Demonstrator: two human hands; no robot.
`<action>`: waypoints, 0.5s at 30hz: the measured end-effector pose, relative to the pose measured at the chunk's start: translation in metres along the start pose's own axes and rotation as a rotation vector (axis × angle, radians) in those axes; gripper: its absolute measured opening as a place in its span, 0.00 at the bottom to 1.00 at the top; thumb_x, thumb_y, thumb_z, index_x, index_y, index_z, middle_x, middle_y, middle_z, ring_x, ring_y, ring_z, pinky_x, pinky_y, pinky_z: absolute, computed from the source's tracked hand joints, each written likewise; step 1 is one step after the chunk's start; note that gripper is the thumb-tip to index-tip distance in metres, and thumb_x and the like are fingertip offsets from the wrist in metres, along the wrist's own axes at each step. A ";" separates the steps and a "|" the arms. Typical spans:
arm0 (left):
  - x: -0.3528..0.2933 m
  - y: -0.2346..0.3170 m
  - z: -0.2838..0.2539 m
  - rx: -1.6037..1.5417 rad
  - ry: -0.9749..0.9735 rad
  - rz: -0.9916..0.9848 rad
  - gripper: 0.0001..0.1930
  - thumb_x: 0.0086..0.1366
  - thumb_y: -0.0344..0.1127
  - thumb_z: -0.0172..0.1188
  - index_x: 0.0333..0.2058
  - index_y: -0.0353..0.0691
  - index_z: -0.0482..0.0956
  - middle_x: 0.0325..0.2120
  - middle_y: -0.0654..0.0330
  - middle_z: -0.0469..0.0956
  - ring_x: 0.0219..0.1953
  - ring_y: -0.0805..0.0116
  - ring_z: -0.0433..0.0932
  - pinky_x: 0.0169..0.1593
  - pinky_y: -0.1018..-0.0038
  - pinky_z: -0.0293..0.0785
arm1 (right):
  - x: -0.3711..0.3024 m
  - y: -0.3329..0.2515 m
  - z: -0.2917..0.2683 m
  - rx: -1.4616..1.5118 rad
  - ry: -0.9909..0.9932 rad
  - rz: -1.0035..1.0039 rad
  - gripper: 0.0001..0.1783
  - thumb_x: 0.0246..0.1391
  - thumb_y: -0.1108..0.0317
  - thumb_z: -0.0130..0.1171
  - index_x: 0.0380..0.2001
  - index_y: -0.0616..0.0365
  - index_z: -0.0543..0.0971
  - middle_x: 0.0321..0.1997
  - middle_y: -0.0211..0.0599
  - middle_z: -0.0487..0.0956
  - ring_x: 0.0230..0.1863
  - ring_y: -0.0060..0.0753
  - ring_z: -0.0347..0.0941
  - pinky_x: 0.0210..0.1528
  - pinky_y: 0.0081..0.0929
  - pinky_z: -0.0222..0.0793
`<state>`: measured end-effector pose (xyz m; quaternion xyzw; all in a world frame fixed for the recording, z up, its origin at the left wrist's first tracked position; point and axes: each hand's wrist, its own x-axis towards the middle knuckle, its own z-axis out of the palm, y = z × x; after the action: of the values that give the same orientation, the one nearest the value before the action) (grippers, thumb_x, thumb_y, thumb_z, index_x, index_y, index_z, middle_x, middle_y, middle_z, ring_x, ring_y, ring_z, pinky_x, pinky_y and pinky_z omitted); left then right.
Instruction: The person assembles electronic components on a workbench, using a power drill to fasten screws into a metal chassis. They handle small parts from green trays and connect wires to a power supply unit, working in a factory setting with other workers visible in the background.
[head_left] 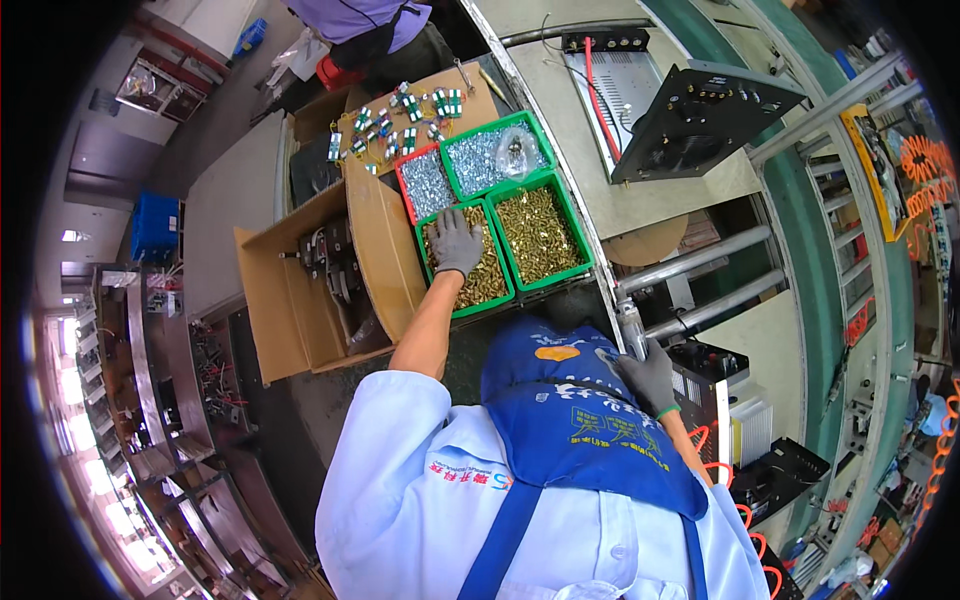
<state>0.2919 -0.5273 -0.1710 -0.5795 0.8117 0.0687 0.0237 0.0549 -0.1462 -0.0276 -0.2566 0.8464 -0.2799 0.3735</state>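
My left hand (455,243), in a grey glove, lies over a green bin (466,310) of small brass-coloured screws (485,280). Its fingers are spread and touch the screws; whether any are held under them is hidden. To the right, at the bench edge, my gloved right hand (650,378) is closed around a silver, cylindrical air screwdriver (630,325), held upright. Beside the left hand stands a second green bin (583,240) of brass-coloured screws. Behind these, a red bin (403,189) and another green bin (545,140) contain silvery screws, with a clear plastic bag (517,152) on top.
An open cardboard box (270,300) with dark parts stands left of the bins. Green-and-white components (410,108) lie on cardboard behind. On the roller line at right sit an open metal chassis (600,100) and black panel (690,125). Orange coiled hose (745,515) hangs near my right arm. Another person (400,35) is beyond.
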 end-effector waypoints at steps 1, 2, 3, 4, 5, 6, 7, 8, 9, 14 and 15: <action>0.001 -0.006 0.010 -0.014 0.036 0.048 0.36 0.75 0.53 0.45 0.72 0.34 0.59 0.74 0.45 0.57 0.77 0.47 0.50 0.76 0.47 0.45 | 0.001 0.001 0.002 -0.012 0.003 -0.016 0.25 0.46 0.60 0.67 0.43 0.69 0.79 0.36 0.57 0.84 0.38 0.49 0.83 0.44 0.42 0.76; 0.005 -0.013 0.019 -0.027 0.071 0.095 0.36 0.74 0.52 0.46 0.72 0.34 0.59 0.74 0.46 0.57 0.77 0.47 0.51 0.76 0.48 0.45 | 0.004 0.003 0.005 -0.023 0.004 -0.033 0.25 0.46 0.61 0.67 0.44 0.69 0.79 0.35 0.56 0.84 0.37 0.46 0.83 0.43 0.41 0.76; 0.002 -0.008 0.023 -0.051 0.094 0.150 0.35 0.74 0.52 0.46 0.72 0.34 0.59 0.74 0.46 0.57 0.77 0.48 0.51 0.76 0.48 0.45 | 0.003 0.004 0.004 -0.044 0.012 -0.034 0.24 0.46 0.62 0.66 0.44 0.70 0.80 0.34 0.54 0.84 0.36 0.43 0.82 0.43 0.40 0.75; 0.001 -0.006 0.025 -0.049 0.073 0.172 0.34 0.73 0.50 0.48 0.71 0.35 0.61 0.74 0.46 0.58 0.77 0.49 0.51 0.76 0.48 0.45 | 0.002 0.005 0.003 -0.037 0.005 -0.026 0.25 0.46 0.61 0.67 0.44 0.69 0.80 0.35 0.56 0.84 0.37 0.47 0.83 0.43 0.41 0.76; -0.001 -0.002 0.029 -0.031 0.080 0.198 0.34 0.73 0.50 0.48 0.71 0.35 0.62 0.73 0.47 0.58 0.77 0.49 0.52 0.76 0.48 0.45 | 0.001 0.004 0.003 -0.030 -0.005 -0.019 0.26 0.46 0.60 0.67 0.45 0.69 0.79 0.35 0.58 0.84 0.38 0.50 0.84 0.43 0.43 0.76; 0.002 -0.001 0.028 -0.006 0.097 0.219 0.34 0.73 0.49 0.49 0.70 0.35 0.62 0.73 0.47 0.59 0.76 0.50 0.53 0.76 0.47 0.46 | 0.001 0.002 0.002 -0.018 -0.016 -0.022 0.27 0.46 0.60 0.67 0.45 0.68 0.79 0.36 0.60 0.84 0.39 0.54 0.84 0.43 0.44 0.76; 0.002 0.000 0.027 0.019 0.113 0.239 0.33 0.73 0.49 0.49 0.70 0.35 0.63 0.73 0.47 0.60 0.76 0.50 0.53 0.76 0.47 0.46 | 0.001 0.008 0.004 -0.029 -0.009 -0.039 0.27 0.46 0.60 0.68 0.45 0.68 0.79 0.36 0.60 0.84 0.39 0.53 0.84 0.43 0.44 0.77; -0.009 0.002 0.029 0.065 0.131 0.273 0.33 0.73 0.49 0.49 0.69 0.35 0.64 0.72 0.48 0.61 0.76 0.51 0.54 0.75 0.45 0.48 | 0.000 0.019 0.006 -0.040 -0.001 -0.056 0.27 0.46 0.60 0.68 0.46 0.68 0.79 0.36 0.60 0.84 0.40 0.53 0.84 0.43 0.44 0.77; -0.005 0.005 0.019 0.064 0.120 0.252 0.33 0.73 0.49 0.49 0.70 0.35 0.64 0.73 0.48 0.60 0.76 0.51 0.54 0.75 0.45 0.47 | 0.000 0.024 0.009 -0.048 0.008 -0.078 0.27 0.46 0.59 0.68 0.46 0.68 0.79 0.37 0.60 0.84 0.40 0.53 0.85 0.44 0.44 0.77; -0.009 0.008 0.025 0.053 0.106 0.175 0.34 0.70 0.47 0.52 0.71 0.38 0.62 0.73 0.50 0.60 0.76 0.52 0.54 0.76 0.44 0.45 | -0.003 -0.004 0.000 -0.016 -0.060 -0.040 0.26 0.47 0.61 0.67 0.46 0.69 0.80 0.35 0.55 0.85 0.37 0.42 0.83 0.44 0.39 0.76; -0.010 0.011 0.026 0.061 0.123 0.180 0.34 0.70 0.47 0.53 0.71 0.38 0.63 0.73 0.50 0.61 0.76 0.52 0.55 0.76 0.43 0.45 | -0.005 -0.006 0.000 0.010 -0.042 -0.048 0.25 0.47 0.62 0.66 0.45 0.70 0.80 0.34 0.52 0.84 0.36 0.38 0.82 0.43 0.38 0.75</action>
<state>0.2832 -0.5108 -0.1943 -0.5063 0.8622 0.0104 -0.0147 0.0590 -0.1476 -0.0215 -0.2806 0.8306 -0.2874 0.3856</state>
